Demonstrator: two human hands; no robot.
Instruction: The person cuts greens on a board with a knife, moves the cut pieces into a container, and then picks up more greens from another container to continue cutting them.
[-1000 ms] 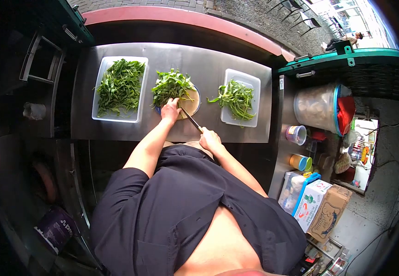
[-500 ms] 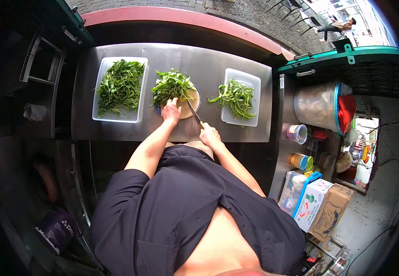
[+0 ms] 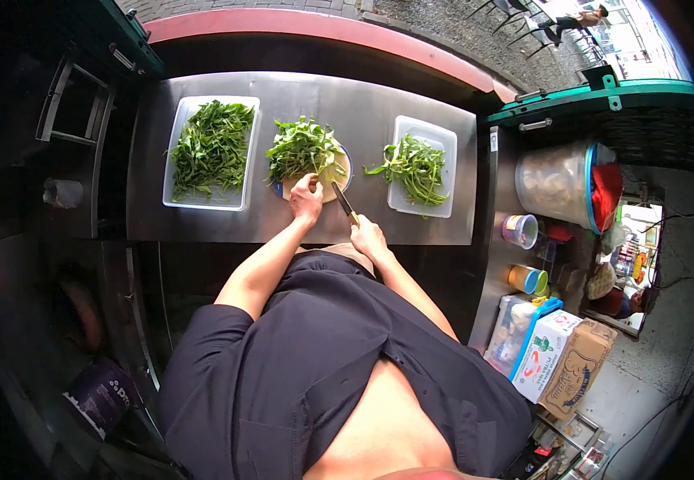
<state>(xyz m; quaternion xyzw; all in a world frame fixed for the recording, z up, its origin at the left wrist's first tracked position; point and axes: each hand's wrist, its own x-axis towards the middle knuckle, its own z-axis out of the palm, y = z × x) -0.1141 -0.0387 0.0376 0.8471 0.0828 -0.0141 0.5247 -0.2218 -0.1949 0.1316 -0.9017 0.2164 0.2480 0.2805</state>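
Observation:
A pile of leafy greens (image 3: pixel 303 148) lies on a round cutting board (image 3: pixel 337 170) with a blue rim, at the middle of the metal table. At the pile's near edge is my left hand (image 3: pixel 307 198), its fingers curled together; what lies between them is too small to make out. My right hand (image 3: pixel 368 237) grips the handle of a knife (image 3: pixel 344 202). The blade points away from me, low over or against the board's near right part, just right of my left hand.
Left of the board stands a clear tub (image 3: pixel 250 180) full of cut greens. To the right, a smaller plastic tub (image 3: pixel 446 152) holds more greens, some stems over its rim. A side counter carries a large lidded container (image 3: pixel 551 182), cups and boxes (image 3: pixel 577 368). A person (image 3: pixel 579 22) sits outside.
My left hand has drawn back from the greens slightly to the right, its fingers now more curled. The knife has shifted a little right and toward me.

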